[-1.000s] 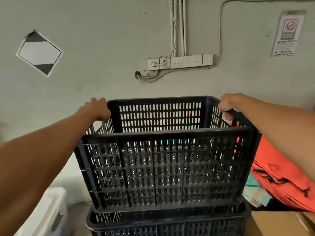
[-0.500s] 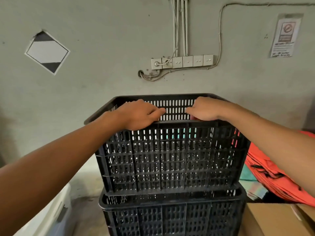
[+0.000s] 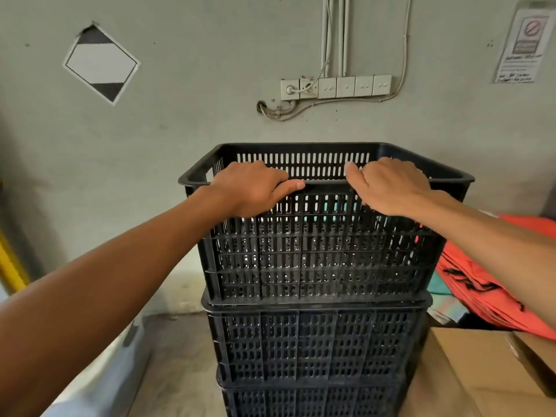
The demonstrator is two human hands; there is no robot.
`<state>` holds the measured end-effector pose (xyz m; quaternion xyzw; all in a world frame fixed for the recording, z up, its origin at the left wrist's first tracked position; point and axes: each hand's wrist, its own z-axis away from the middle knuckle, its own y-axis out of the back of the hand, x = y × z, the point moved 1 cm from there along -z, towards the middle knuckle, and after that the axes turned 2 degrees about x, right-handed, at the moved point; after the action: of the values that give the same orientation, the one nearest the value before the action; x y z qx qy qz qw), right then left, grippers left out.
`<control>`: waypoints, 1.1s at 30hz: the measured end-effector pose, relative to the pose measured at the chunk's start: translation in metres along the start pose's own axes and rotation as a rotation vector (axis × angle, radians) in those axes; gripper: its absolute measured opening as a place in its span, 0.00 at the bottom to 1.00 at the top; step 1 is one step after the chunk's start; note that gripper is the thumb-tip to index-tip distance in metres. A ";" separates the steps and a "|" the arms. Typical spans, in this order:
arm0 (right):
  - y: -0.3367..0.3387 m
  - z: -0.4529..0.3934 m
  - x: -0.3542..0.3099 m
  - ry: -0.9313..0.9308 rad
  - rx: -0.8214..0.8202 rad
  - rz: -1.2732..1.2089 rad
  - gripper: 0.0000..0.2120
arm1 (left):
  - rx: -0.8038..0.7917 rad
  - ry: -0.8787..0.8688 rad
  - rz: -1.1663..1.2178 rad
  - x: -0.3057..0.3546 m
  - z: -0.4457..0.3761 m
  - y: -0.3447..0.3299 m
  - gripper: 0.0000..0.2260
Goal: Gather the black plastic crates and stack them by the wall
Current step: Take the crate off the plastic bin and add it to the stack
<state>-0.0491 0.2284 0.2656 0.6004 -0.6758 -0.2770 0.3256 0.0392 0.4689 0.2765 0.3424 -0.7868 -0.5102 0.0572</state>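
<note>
Foreground: two bare forearms are extended from the lower corners toward a stack of black slotted crates.
Left hand: it is laid over the near rim of the top crate, with fingers curled over the edge and the thumb stretched along the rim; it is closed on the rim.
Right hand: it is set just beside the left on the same rim, knuckles up, fingers hooked over the edge; it too is clamped on the rim.
Stack: the top crate is seated on the middle crate, under which a bottom crate is partly cut off by the frame; three are counted in view.
Flanks: a cardboard box is seen right of the stack, with orange fabric piled behind it; a pale bin is seen at lower left.
Background: the stack is placed close to the grey wall, where a row of switches, loose cabling and a posted notice are mounted.
Stage: the top crate is judged to be settled, or very nearly so.
Risk: whether the top crate is locked squarely cannot be confirmed; if the rim is pulled or pressed unevenly, the stack could be tipped toward the person or the crate left skewed.
</note>
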 end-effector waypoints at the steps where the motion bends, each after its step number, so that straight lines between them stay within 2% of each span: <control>1: 0.001 0.002 0.002 -0.001 -0.007 -0.017 0.38 | 0.006 -0.013 0.011 0.002 0.002 0.002 0.35; 4: 0.003 0.003 0.000 0.016 -0.009 -0.030 0.37 | -0.039 -0.022 0.056 0.002 0.008 0.007 0.35; 7: 0.004 0.003 -0.005 0.021 -0.006 -0.013 0.38 | -0.063 -0.005 0.081 -0.001 0.014 0.009 0.27; 11: 0.006 0.005 -0.006 -0.007 -0.057 0.009 0.38 | 0.010 0.033 0.028 0.004 0.015 0.007 0.30; 14: 0.011 0.003 0.000 -0.087 -0.186 -0.070 0.35 | -0.022 0.094 -0.005 0.009 0.010 0.007 0.31; 17: 0.022 -0.006 0.000 -0.160 -0.386 -0.263 0.30 | -0.191 0.172 0.127 0.009 0.003 0.013 0.37; 18: 0.029 -0.012 0.000 -0.167 -0.398 -0.322 0.28 | -0.222 0.199 0.174 0.008 0.000 0.019 0.40; 19: 0.038 -0.020 0.000 -0.161 -0.355 -0.358 0.27 | -0.221 0.223 0.209 0.005 -0.004 0.027 0.42; 21: 0.060 -0.038 0.002 -0.180 -0.158 -0.363 0.27 | -0.133 0.277 0.251 -0.003 -0.015 0.047 0.48; 23: 0.075 -0.050 0.004 -0.219 0.001 -0.420 0.28 | 0.011 0.343 0.327 -0.013 -0.022 0.058 0.46; 24: 0.073 -0.049 0.005 -0.239 0.009 -0.446 0.29 | 0.045 0.372 0.378 -0.017 -0.020 0.056 0.46; 25: 0.064 -0.043 0.004 -0.253 -0.038 -0.427 0.28 | 0.016 0.402 0.419 -0.020 -0.016 0.049 0.47; 27: 0.035 -0.021 0.003 -0.274 -0.267 -0.292 0.26 | -0.209 0.450 0.408 -0.019 0.000 0.023 0.54; 29: 0.019 -0.006 0.003 -0.327 -0.403 -0.365 0.28 | -0.330 0.480 0.344 -0.021 0.009 0.005 0.57; 31: 0.018 -0.015 0.007 -0.372 -0.399 -0.507 0.25 | -0.325 0.498 0.359 -0.025 0.004 0.005 0.56; 33: 0.017 -0.020 0.010 -0.410 -0.402 -0.533 0.19 | -0.343 0.464 0.372 -0.023 0.002 0.007 0.55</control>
<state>-0.0456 0.2206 0.2925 0.6114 -0.4795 -0.5929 0.2115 0.0526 0.4855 0.2875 0.2854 -0.7046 -0.5243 0.3836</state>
